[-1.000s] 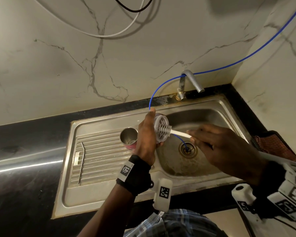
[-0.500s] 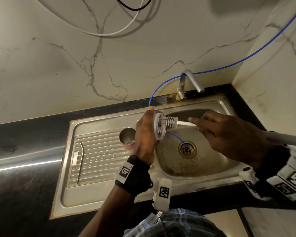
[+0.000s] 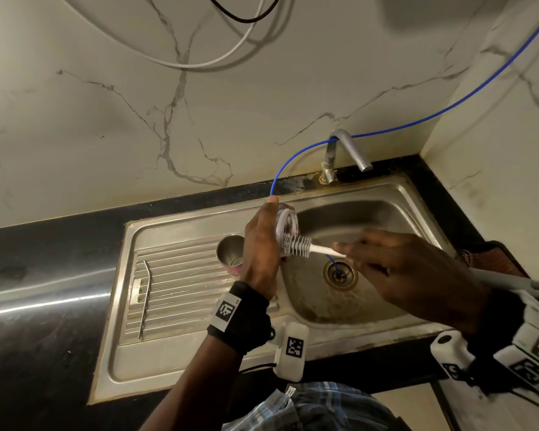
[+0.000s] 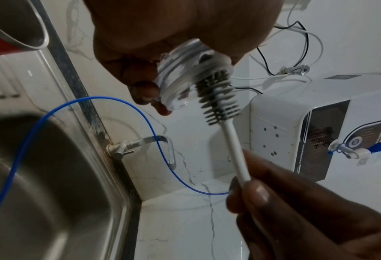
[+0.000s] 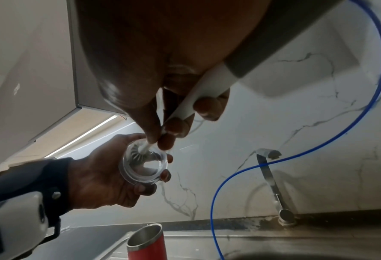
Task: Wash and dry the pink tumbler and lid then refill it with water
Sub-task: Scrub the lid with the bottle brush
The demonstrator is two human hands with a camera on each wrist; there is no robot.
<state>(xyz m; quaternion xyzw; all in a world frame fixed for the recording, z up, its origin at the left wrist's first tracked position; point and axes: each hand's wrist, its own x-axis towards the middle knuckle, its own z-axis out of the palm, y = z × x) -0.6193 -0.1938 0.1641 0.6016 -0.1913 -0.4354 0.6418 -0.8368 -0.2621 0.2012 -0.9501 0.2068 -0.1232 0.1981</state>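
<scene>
My left hand (image 3: pixel 260 244) grips the clear round lid (image 3: pixel 286 233) above the sink basin, its hollow side turned toward my right hand (image 3: pixel 395 269). That hand pinches the white handle of a bottle brush (image 3: pixel 302 245), whose grey bristle head pokes into the lid (image 4: pixel 185 79). In the right wrist view the brush head (image 5: pixel 140 153) sits inside the lid (image 5: pixel 144 167). The pink tumbler (image 3: pixel 231 253), open at the top, stands upright on the draining board just left of my left hand; it also shows as the tumbler (image 5: pixel 146 244).
The steel sink (image 3: pixel 371 309) has a drain (image 3: pixel 339 273) and a tap (image 3: pixel 349 150) at its back. A blue tube (image 3: pixel 417 122) runs from the wall into the drain. A metal straw (image 3: pixel 145 297) lies on the draining board. A white water purifier (image 4: pixel 318 126) hangs on the wall.
The brush head has shifted lower across the lid's hollow side, and my right hand has moved with it. My left hand keeps the lid over the basin.
</scene>
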